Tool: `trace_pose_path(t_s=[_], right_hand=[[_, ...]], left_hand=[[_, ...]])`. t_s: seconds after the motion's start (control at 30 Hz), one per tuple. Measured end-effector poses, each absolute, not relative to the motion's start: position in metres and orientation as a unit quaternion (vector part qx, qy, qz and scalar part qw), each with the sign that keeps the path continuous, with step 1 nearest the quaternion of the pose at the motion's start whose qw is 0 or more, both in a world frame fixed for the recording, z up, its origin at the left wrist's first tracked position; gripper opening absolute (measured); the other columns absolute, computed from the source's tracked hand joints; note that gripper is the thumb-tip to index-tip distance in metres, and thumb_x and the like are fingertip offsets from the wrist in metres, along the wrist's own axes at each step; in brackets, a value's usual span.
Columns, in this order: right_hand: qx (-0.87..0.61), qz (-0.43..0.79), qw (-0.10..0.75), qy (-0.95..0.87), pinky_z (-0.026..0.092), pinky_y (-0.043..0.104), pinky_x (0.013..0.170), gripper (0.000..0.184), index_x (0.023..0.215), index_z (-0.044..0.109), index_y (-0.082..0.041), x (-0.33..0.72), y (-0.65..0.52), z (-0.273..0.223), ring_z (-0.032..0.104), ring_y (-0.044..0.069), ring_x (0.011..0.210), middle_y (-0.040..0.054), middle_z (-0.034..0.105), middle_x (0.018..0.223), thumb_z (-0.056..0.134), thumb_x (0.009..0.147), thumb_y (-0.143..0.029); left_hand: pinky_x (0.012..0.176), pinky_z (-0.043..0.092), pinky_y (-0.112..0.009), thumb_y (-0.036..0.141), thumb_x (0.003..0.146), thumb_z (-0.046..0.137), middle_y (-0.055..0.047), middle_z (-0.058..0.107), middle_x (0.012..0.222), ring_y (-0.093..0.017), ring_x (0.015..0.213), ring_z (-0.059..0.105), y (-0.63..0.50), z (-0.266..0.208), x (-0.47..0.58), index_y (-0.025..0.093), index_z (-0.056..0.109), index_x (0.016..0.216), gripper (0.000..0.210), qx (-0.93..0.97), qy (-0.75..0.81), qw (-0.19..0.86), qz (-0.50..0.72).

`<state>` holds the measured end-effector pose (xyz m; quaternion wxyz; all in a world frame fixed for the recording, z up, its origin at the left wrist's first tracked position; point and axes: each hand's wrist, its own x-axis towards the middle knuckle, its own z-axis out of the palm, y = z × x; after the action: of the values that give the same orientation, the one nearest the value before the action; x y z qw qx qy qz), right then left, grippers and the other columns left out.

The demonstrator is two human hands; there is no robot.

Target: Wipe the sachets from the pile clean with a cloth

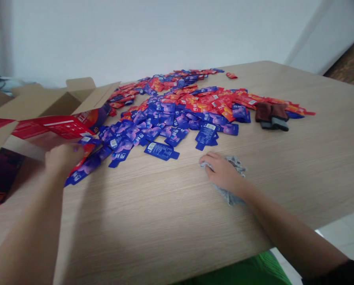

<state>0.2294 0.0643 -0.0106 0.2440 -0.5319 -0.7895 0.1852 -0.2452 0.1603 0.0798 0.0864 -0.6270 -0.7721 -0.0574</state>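
My right hand (222, 174) presses a crumpled grey cloth (228, 196) onto the table, its fingers curled over the cloth's near-left edge. At the left, my left hand (63, 158) is closed beside the open cardboard box, against the near-left end of a heap of sachets. It is slightly blurred, and whatever its fingers hold is hidden. Purple sachets (89, 163) and a red one lie right by its fingertips. The main heap of flat sachets (165, 118) spreads across the middle, purple in front and red behind. A single purple sachet (161, 151) lies at the heap's front edge.
The open box (90, 89) has flaps spread out and a red printed side. Brown-and-grey folded fabric (271, 115) lies at the heap's right end. More sachets (179, 78) stretch along the wall, with one red sachet (231, 75) apart. The wooden table (153, 221) ends near me.
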Motion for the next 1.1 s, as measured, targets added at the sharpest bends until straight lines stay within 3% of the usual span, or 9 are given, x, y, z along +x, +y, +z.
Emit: trace_pose_path(t_s=[0.1, 0.23, 0.3, 0.43, 0.57, 0.7, 0.87, 1.0, 1.1], right_hand=[[-0.524, 0.177, 0.239, -0.798, 0.042, 0.038, 0.091, 0.029, 0.096, 0.06, -0.023, 0.229, 0.064, -0.01, 0.054, 0.022, 0.1, 0.0056, 0.06, 0.099, 0.046, 0.078, -0.005], [-0.513, 0.183, 0.238, -0.805, 0.042, 0.039, 0.093, 0.029, 0.096, 0.059, -0.022, 0.231, 0.064, -0.007, 0.054, 0.022, 0.102, 0.0064, 0.06, 0.101, 0.045, 0.078, -0.004], [-0.509, 0.185, 0.234, -0.807, 0.041, 0.039, 0.094, 0.029, 0.097, 0.059, -0.022, 0.232, 0.065, -0.007, 0.054, 0.022, 0.103, 0.0065, 0.06, 0.101, 0.045, 0.078, -0.004], [-0.506, 0.189, 0.222, -0.811, 0.041, 0.04, 0.094, 0.031, 0.101, 0.059, -0.02, 0.233, 0.064, -0.006, 0.052, 0.023, 0.106, 0.0081, 0.06, 0.103, 0.044, 0.079, -0.004], [-0.509, 0.18, 0.212, -0.815, 0.04, 0.04, 0.095, 0.031, 0.101, 0.059, -0.02, 0.232, 0.061, -0.003, 0.051, 0.024, 0.107, 0.0088, 0.059, 0.104, 0.043, 0.079, -0.003], [-0.508, 0.182, 0.214, -0.814, 0.04, 0.04, 0.095, 0.031, 0.101, 0.06, -0.02, 0.232, 0.06, -0.002, 0.052, 0.024, 0.107, 0.0084, 0.059, 0.104, 0.045, 0.079, -0.004], [-0.502, 0.186, 0.218, -0.816, 0.042, 0.041, 0.093, 0.032, 0.102, 0.061, -0.02, 0.233, 0.062, -0.005, 0.053, 0.024, 0.105, 0.0087, 0.06, 0.104, 0.045, 0.079, -0.004], [-0.503, 0.178, 0.221, -0.816, 0.041, 0.041, 0.095, 0.032, 0.102, 0.061, -0.021, 0.234, 0.062, -0.006, 0.053, 0.024, 0.107, 0.0079, 0.06, 0.104, 0.045, 0.079, -0.005], [-0.5, 0.177, 0.216, -0.82, 0.04, 0.041, 0.096, 0.031, 0.103, 0.06, -0.021, 0.235, 0.062, -0.007, 0.052, 0.024, 0.108, 0.0081, 0.059, 0.104, 0.045, 0.08, -0.006]], left_hand=[[0.094, 0.044, -0.034, 0.035, 0.091, 0.043, -0.006, 0.067, 0.114, -0.023, 0.104, 0.059, 0.167, 0.074, -0.185, 0.014, 0.065, 0.115, 0.039, -0.726, -0.683, 0.054, -0.059], [0.103, 0.038, -0.027, 0.039, 0.089, 0.049, -0.001, 0.057, 0.135, -0.018, 0.12, 0.052, 0.175, 0.043, -0.101, 0.025, 0.053, 0.134, 0.047, -0.835, -0.548, -0.018, -0.041], [0.106, 0.037, -0.032, 0.038, 0.09, 0.049, -0.004, 0.055, 0.138, -0.021, 0.124, 0.049, 0.169, 0.023, -0.07, 0.022, 0.052, 0.136, 0.049, -0.854, -0.518, -0.033, -0.031], [0.112, 0.023, -0.052, 0.034, 0.099, 0.031, -0.013, 0.044, 0.147, -0.03, 0.139, 0.03, 0.134, -0.001, -0.04, 0.016, 0.044, 0.142, 0.048, -0.849, -0.527, -0.02, -0.036], [0.108, 0.027, -0.055, 0.053, 0.093, 0.046, -0.011, 0.037, 0.153, -0.035, 0.139, 0.03, 0.108, 0.008, -0.041, 0.024, 0.041, 0.144, 0.059, -0.863, -0.502, -0.045, 0.001], [0.103, 0.034, -0.048, 0.054, 0.086, 0.057, -0.013, 0.053, 0.137, -0.033, 0.127, 0.046, 0.097, 0.026, -0.038, 0.022, 0.057, 0.128, 0.053, -0.857, -0.512, -0.048, 0.03], [0.072, 0.048, -0.044, 0.054, 0.093, 0.042, -0.021, 0.067, 0.093, -0.036, 0.086, 0.067, 0.08, 0.029, -0.017, 0.012, 0.067, 0.092, 0.05, -0.777, -0.625, -0.041, 0.06], [0.062, 0.048, -0.034, 0.05, 0.092, 0.046, -0.011, 0.07, 0.073, -0.028, 0.071, 0.069, 0.064, 0.041, -0.013, 0.017, 0.067, 0.09, 0.039, -0.757, -0.639, -0.108, 0.084], [0.062, 0.05, -0.03, 0.042, 0.092, 0.049, -0.005, 0.072, 0.072, -0.023, 0.069, 0.069, 0.057, 0.055, -0.019, 0.019, 0.062, 0.113, 0.034, -0.76, -0.633, -0.139, 0.046]])
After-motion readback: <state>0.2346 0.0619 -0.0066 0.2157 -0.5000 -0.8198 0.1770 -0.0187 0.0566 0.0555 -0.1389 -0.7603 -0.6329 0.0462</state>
